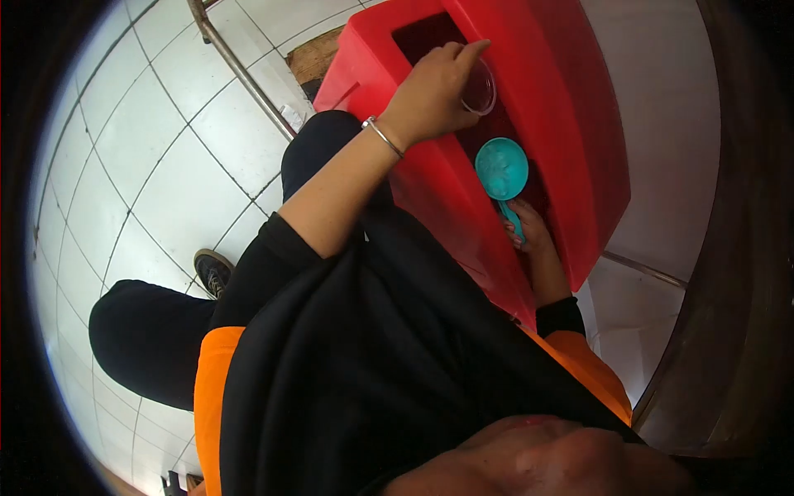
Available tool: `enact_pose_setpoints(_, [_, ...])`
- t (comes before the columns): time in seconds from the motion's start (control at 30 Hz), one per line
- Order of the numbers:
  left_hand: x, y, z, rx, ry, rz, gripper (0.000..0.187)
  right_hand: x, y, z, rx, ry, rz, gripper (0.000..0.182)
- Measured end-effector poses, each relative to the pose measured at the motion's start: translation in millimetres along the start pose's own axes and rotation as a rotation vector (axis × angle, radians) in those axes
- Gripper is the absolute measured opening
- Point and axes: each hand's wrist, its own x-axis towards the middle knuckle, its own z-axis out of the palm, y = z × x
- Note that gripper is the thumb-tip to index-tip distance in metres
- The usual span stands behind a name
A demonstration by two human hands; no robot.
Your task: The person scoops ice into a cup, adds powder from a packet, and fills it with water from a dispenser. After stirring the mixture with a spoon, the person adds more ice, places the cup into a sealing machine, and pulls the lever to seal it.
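My left hand [434, 95], a bracelet on its wrist, is closed around a clear plastic cup [480, 89]. The cup is over the opening of a large red plastic tub [571, 107], and my hand hides part of it. Lower in the same opening, my right hand [530, 226] grips the handle of a turquoise dipper [502, 168]. The round bowl of the dipper faces up, with something pale and shiny inside it. Cup and dipper are apart, the dipper nearer to my body. Inside, the tub looks dark red.
White floor tiles [165, 124] spread out on the left, with a metal rail [240, 70] crossing them. My dark-clothed knee [327, 145] is close against the tub's left side. A shoe [213, 271] shows on the floor. Brown wood [314, 59] lies behind the tub.
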Motion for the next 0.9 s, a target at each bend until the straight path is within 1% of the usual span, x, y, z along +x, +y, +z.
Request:
enact_pose_setpoints(0.03, [-1.0, 1.0, 0.0, 0.027, -0.061, -0.027, 0.095, 1.8, 0.3, 0.0, 0.086, -0.063, -0.014, 0.028])
enact_pose_setpoints(0.07, [-2.2, 1.4, -0.9, 0.032, -0.061, -0.026, 0.095, 3.5, -1.0, -0.5, 0.086, -0.067, -0.015, 0.028])
enact_pose_setpoints(0.13, [-1.3, 1.4, -2.2, 0.034, -0.093, -0.016, 0.095, 0.3, -19.2, 12.6, 0.404, -0.317, -0.151, 0.032])
enact_pose_setpoints(0.17, [0.1, 1.2, -2.8, 0.034, -0.094, -0.008, 0.095, -4.4, -29.7, 20.3, 0.406, -0.315, -0.158, 0.032])
enact_pose_setpoints(0.23, [1.4, -2.2, -2.7, -0.022, -0.112, -0.003, 0.097, -16.4, -54.8, 41.3, 0.292, -0.122, -0.356, 0.042])
enact_pose_setpoints(0.27, [1.2, -1.8, -2.1, -0.026, -0.115, 0.003, 0.097, -23.9, -67.2, 58.3, 0.295, -0.117, -0.361, 0.042])
enact_pose_setpoints(0.33, [1.3, -4.4, -1.6, -0.075, -0.072, 0.069, 0.097, -31.2, -89.2, 94.0, -0.105, 0.317, -0.543, 0.048])
enact_pose_setpoints(0.37, [1.5, -4.4, -2.1, -0.075, -0.074, 0.07, 0.097, -31.2, -93.6, 100.2, -0.103, 0.317, -0.543, 0.048])
enact_pose_setpoints(0.43, [1.5, -5.1, -5.7, -0.12, -0.147, 0.017, 0.103, -29.2, -99.8, 108.5, -0.506, 0.407, -0.784, 0.048])
enact_pose_setpoints(0.47, [1.5, -4.9, -7.2, -0.116, -0.147, 0.014, 0.103, -30.8, -103.0, 107.5, -0.503, 0.403, -0.784, 0.048])
enact_pose_setpoints(0.53, [2.1, -2.8, -9.4, -0.159, -0.162, 0.0, 0.104, -38.6, -112.6, 98.5, -0.959, 0.667, -1.018, 0.045])
enact_pose_setpoints(0.57, [2.4, -1.9, -11.4, -0.157, -0.16, -0.004, 0.104, -53.1, -122.2, 97.9, -0.959, 0.661, -1.018, 0.045])
enact_pose_setpoints(0.63, [3.3, -0.2, -15.7, -0.23, -0.107, -0.022, 0.105, -92.5, -143.0, 104.9, -1.15, 0.746, -0.778, 0.042])
enact_pose_setpoints(0.67, [2.8, -2.4, -13.9, -0.232, -0.107, -0.028, 0.105, -97.6, -144.0, 102.6, -1.153, 0.742, -0.774, 0.042])
enact_pose_setpoints(0.73, [4.9, -6.6, -11.1, -0.387, 0.012, -0.081, 0.106, -103.1, -144.4, 99.8, -1.371, 0.478, -0.381, 0.035])
enact_pose_setpoints(0.77, [3.7, -6.8, -9.4, -0.39, 0.009, -0.083, 0.106, -85.2, -134.9, 96.1, -1.443, 0.417, -0.323, 0.032])
enact_pose_setpoints(0.8, [3.4, -4.7, -10.2, -0.386, 0.047, -0.051, 0.105, -53.1, -120.2, 91.2, -1.515, 0.351, -0.267, 0.029])
enact_pose_setpoints(0.83, [3.5, -4.6, -11.7, -0.377, 0.088, -0.018, 0.105, -21.0, -108.8, 92.6, -1.574, 0.35, -0.271, 0.029])
enact_pose_setpoints(0.87, [2.8, -4.7, -10.4, -0.369, 0.093, -0.026, 0.105, 12.4, -97.8, 93.6, -1.635, 0.339, -0.275, 0.03])
enact_pose_setpoints(0.9, [3.2, -4.8, -8.2, -0.328, 0.103, -0.006, 0.105, 51.3, -88.4, 89.1, -1.685, 0.393, -0.331, 0.033])
